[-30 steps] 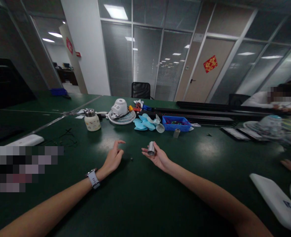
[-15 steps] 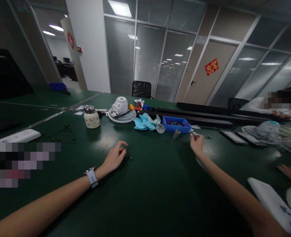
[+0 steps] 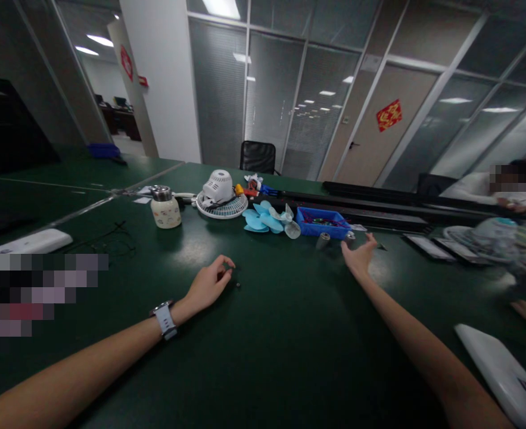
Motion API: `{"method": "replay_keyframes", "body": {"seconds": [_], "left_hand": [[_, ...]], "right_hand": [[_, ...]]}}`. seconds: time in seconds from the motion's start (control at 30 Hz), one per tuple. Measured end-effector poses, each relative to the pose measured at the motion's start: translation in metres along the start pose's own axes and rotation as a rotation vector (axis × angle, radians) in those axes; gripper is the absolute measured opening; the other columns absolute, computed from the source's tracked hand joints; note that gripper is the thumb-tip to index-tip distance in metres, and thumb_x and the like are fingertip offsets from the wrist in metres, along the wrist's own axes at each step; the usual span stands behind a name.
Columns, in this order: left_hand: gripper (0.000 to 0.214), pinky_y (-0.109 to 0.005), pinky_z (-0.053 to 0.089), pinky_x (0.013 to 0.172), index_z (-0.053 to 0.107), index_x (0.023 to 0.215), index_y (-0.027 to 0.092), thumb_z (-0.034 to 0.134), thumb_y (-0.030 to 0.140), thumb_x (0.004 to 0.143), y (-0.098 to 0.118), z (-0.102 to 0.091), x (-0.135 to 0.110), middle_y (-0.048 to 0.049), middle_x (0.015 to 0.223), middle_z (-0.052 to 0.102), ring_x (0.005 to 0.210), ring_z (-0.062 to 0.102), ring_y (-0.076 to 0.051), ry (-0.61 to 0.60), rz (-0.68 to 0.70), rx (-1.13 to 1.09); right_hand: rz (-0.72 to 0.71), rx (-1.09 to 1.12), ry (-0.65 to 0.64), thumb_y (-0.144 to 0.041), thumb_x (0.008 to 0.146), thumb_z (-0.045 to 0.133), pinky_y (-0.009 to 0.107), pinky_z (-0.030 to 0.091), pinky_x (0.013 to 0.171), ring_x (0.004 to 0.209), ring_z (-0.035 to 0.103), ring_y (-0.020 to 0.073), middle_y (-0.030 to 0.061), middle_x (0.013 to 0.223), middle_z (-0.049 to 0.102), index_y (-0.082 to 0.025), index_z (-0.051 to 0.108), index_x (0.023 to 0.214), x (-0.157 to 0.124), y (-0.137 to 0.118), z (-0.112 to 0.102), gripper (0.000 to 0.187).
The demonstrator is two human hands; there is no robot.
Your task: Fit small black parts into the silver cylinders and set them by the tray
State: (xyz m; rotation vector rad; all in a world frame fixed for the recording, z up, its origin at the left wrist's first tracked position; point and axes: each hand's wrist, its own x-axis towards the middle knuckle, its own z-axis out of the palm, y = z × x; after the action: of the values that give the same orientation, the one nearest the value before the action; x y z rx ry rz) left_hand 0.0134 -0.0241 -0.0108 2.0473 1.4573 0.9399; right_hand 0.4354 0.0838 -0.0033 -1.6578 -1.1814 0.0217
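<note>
My right hand [image 3: 358,256] is open on the right, thumb and fingers spread. Just beyond it stands a small silvery metal part [image 3: 350,236] by the corner of the blue bin [image 3: 324,231]. A short metal cylinder [image 3: 322,241] stands upright to the left of that part. On the green tabletop my left hand [image 3: 209,281] rests with loosely curved fingers, a gap between thumb and forefinger and nothing visible inside. Close to its right lies a tiny dark ring-like piece [image 3: 238,285], apart from the fingers.
Light-blue fan blades [image 3: 265,218] and a white fan head with grille [image 3: 222,204] lie farther back, near a cream jar [image 3: 165,210]. Long black bars [image 3: 361,210] stretch behind the bin. White box-like objects [image 3: 499,369] lie nearer, and another person [image 3: 472,187] sits far right.
My right hand has let go of the small metal part, which now stands by the bin, and its fingers have spread. My left hand has barely moved.
</note>
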Motion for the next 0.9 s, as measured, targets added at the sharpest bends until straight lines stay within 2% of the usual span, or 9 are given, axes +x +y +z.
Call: {"method": "replay_keyframes", "body": {"seconds": [0.1,0.17,0.23,0.33,0.5,0.6,0.67,0.77,0.9], "left_hand": [[0.020,-0.026,0.035,0.055,0.052,0.108,0.021,0.046,0.028,0.089,-0.001,0.000,0.000,0.0056,0.060,0.057,0.054,0.054,-0.017,0.011,-0.006,-0.012],[0.021,-0.026,0.035,0.055,0.052,0.108,0.021,0.047,0.029,0.090,-0.001,0.000,0.000,0.0060,0.059,0.056,0.053,0.053,-0.017,0.018,-0.009,-0.017],[0.021,-0.026,0.034,0.055,0.052,0.109,0.021,0.046,0.029,0.090,0.000,0.000,0.000,0.0062,0.058,0.055,0.053,0.053,-0.016,0.026,-0.013,-0.019],[0.021,-0.026,0.035,0.054,0.050,0.108,0.020,0.046,0.029,0.090,0.001,-0.001,-0.001,0.0068,0.057,0.053,0.052,0.052,-0.016,0.040,-0.015,-0.018],[0.019,-0.026,0.036,0.054,0.050,0.106,0.020,0.047,0.028,0.089,0.003,0.000,-0.002,0.0069,0.057,0.053,0.052,0.053,-0.016,0.050,0.000,-0.012],[0.019,-0.025,0.036,0.053,0.051,0.106,0.021,0.047,0.030,0.089,0.002,-0.001,-0.001,0.0068,0.057,0.054,0.052,0.054,-0.016,0.045,0.007,-0.011],[0.019,-0.025,0.036,0.053,0.051,0.106,0.021,0.047,0.031,0.090,0.002,-0.001,-0.001,0.0065,0.058,0.054,0.053,0.054,-0.016,0.036,0.008,-0.013],[0.019,-0.025,0.036,0.054,0.051,0.105,0.021,0.047,0.031,0.090,0.001,0.000,0.001,0.0066,0.058,0.054,0.053,0.054,-0.016,0.020,0.006,-0.018],[0.019,-0.026,0.035,0.054,0.052,0.105,0.021,0.047,0.030,0.089,0.000,0.002,0.003,0.0069,0.057,0.053,0.053,0.053,-0.016,0.019,0.000,-0.022]], "right_hand": [[-0.308,0.025,-0.071,-0.032,0.081,0.061,0.050,0.017,0.115,0.140,0.029,0.0278,0.0145,0.151,0.035,-0.017,0.039,0.137,-0.049,-0.046,-0.003,0.062],[-0.580,0.097,-0.342,-0.036,0.084,0.060,0.052,0.013,0.115,0.138,0.034,0.0264,0.0074,0.144,0.047,-0.027,0.053,0.129,-0.089,-0.080,0.002,0.046],[-0.732,0.173,-0.629,-0.040,0.083,0.063,0.054,0.010,0.115,0.140,0.032,0.0266,0.0024,0.143,0.049,-0.035,0.062,0.121,-0.126,-0.109,0.012,0.038],[-0.764,0.240,-0.832,-0.050,0.077,0.070,0.056,0.007,0.115,0.143,0.024,0.0291,0.0001,0.148,0.043,-0.040,0.070,0.109,-0.163,-0.138,0.035,0.033],[-0.710,0.185,-0.852,-0.051,0.078,0.069,0.057,0.011,0.113,0.142,0.024,0.0301,0.0032,0.145,0.047,-0.036,0.077,0.090,-0.178,-0.150,0.061,0.021],[-0.737,0.191,-0.778,-0.049,0.082,0.066,0.058,0.014,0.111,0.141,0.028,0.0296,0.0023,0.141,0.052,-0.037,0.076,0.091,-0.158,-0.142,0.054,0.018],[-0.701,0.111,-0.595,-0.047,0.084,0.063,0.056,0.018,0.110,0.138,0.034,0.0280,0.0008,0.135,0.057,-0.037,0.075,0.093,-0.123,-0.128,0.041,0.018],[-0.437,-0.230,-0.223,-0.044,0.088,0.057,0.044,0.032,0.106,0.126,0.049,0.0242,0.0011,0.121,0.067,-0.033,0.075,0.098,-0.047,-0.093,0.013,0.023],[-0.212,-0.410,-0.119,-0.035,0.089,0.052,0.045,0.043,0.089,0.103,0.062,0.0324,0.0171,0.106,0.071,-0.015,0.073,0.107,0.033,-0.038,-0.024,0.034]]}}
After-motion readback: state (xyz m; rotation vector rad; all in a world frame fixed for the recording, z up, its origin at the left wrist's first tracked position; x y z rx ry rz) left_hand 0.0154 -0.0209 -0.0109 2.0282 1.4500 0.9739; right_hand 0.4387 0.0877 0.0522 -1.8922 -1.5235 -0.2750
